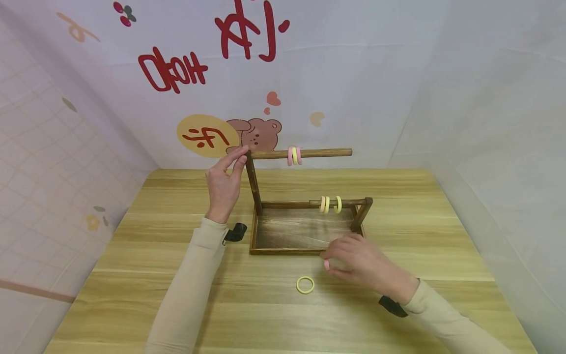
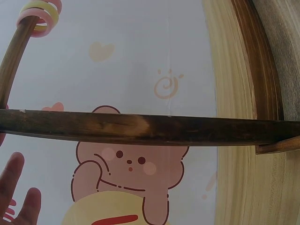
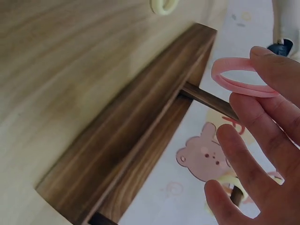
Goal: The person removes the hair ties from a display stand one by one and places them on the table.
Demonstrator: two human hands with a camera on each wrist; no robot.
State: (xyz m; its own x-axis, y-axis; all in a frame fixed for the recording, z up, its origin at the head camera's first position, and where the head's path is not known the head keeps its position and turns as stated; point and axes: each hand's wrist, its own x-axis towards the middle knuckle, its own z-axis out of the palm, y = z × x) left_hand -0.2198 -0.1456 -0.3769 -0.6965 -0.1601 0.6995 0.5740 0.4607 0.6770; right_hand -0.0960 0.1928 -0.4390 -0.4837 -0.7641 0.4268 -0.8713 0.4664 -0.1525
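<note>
A dark wooden rack [image 1: 287, 251] stands on the table with two horizontal bars. Its upper bar [image 1: 329, 153] carries two pink rings and a yellow one; several pale rings hang on the lower bar [image 1: 347, 202]. My left hand [image 1: 223, 187] touches the top of the left post [image 1: 253, 182], fingers fairly straight; its fingertips [image 2: 16, 164] show beside the post [image 2: 187, 130] in the left wrist view. In front of the rack, my right hand [image 1: 369, 263] pinches a pink ring [image 3: 229, 86] between thumb and fingers. A yellow ring [image 1: 305, 292] lies flat on the table.
The wood-grain table [image 1: 398, 216] extends around the rack. Behind it hangs a white cloth [image 1: 367, 88] printed with a bear, hearts and red lettering. Pale cloth walls [image 1: 508, 147] stand at both sides.
</note>
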